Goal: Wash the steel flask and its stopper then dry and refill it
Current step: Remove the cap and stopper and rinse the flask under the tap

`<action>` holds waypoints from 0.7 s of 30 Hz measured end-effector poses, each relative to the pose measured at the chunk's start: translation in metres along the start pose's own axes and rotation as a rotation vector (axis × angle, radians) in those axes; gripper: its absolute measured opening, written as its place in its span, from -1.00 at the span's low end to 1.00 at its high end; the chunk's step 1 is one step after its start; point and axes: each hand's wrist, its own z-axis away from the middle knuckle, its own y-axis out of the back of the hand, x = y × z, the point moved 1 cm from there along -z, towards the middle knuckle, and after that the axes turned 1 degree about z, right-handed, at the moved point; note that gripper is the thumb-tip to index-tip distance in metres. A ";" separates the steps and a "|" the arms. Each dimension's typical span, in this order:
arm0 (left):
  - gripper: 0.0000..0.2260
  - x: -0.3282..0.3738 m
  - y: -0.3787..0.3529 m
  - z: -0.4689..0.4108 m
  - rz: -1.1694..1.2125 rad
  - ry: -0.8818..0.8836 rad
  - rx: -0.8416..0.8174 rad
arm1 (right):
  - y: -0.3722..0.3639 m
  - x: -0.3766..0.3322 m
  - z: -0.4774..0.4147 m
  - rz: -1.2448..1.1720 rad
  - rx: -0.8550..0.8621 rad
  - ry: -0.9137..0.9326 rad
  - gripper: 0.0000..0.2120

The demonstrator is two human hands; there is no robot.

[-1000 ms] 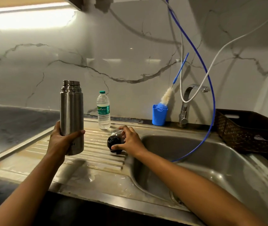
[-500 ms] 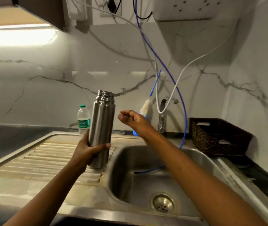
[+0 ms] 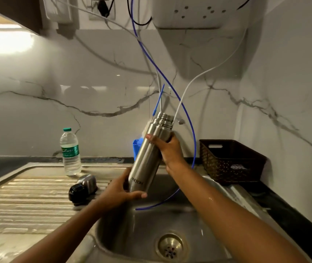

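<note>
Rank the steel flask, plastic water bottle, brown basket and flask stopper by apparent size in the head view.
1. brown basket, the widest.
2. steel flask, held nearer the camera, so its place against the basket is unsure.
3. plastic water bottle.
4. flask stopper, lying on the drainboard.

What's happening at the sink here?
A person holds an open steel flask tilted over the sink basin, the left hand at its base and the right hand near its neck. Its stopper lies on the drainboard, beside a plastic water bottle.
</note>
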 end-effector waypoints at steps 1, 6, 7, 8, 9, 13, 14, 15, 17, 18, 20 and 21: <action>-0.26 -0.009 0.004 0.000 -0.153 0.009 -0.043 | 0.007 0.001 -0.003 0.010 0.007 0.006 -0.57; -0.35 -0.049 0.023 0.001 -0.854 0.151 -0.219 | 0.030 0.031 -0.006 0.308 0.017 -0.002 -0.46; -0.34 -0.057 0.023 0.001 -0.909 0.194 -0.275 | 0.033 0.041 -0.002 0.394 0.006 -0.010 -0.47; -0.33 -0.062 0.023 0.001 -0.954 0.232 -0.324 | 0.036 0.052 0.002 0.465 -0.007 -0.012 -0.44; -0.33 -0.068 0.022 0.001 -0.988 0.258 -0.360 | 0.038 0.062 0.005 0.528 -0.019 -0.010 -0.39; -0.35 -0.076 0.023 -0.001 -0.997 0.310 -0.393 | 0.045 0.094 0.012 0.673 -0.110 -0.083 -0.37; -0.35 -0.077 0.023 -0.002 -0.986 0.316 -0.398 | 0.046 0.100 0.013 0.710 -0.150 -0.101 -0.37; -0.35 -0.079 0.024 -0.002 -0.979 0.326 -0.405 | 0.048 0.106 0.013 0.763 -0.184 -0.110 -0.35; -0.34 -0.085 0.025 -0.004 -0.967 0.344 -0.416 | 0.050 0.114 0.016 0.904 -0.245 -0.115 -0.25; -0.34 -0.087 0.026 -0.005 -0.961 0.346 -0.419 | 0.050 0.117 0.017 0.977 -0.271 -0.120 -0.19; -0.33 -0.088 0.028 -0.006 -0.952 0.348 -0.430 | 0.050 0.122 0.020 1.085 -0.339 -0.110 -0.15; -0.33 -0.088 0.028 -0.006 -0.952 0.351 -0.436 | 0.050 0.124 0.021 1.124 -0.371 -0.091 -0.18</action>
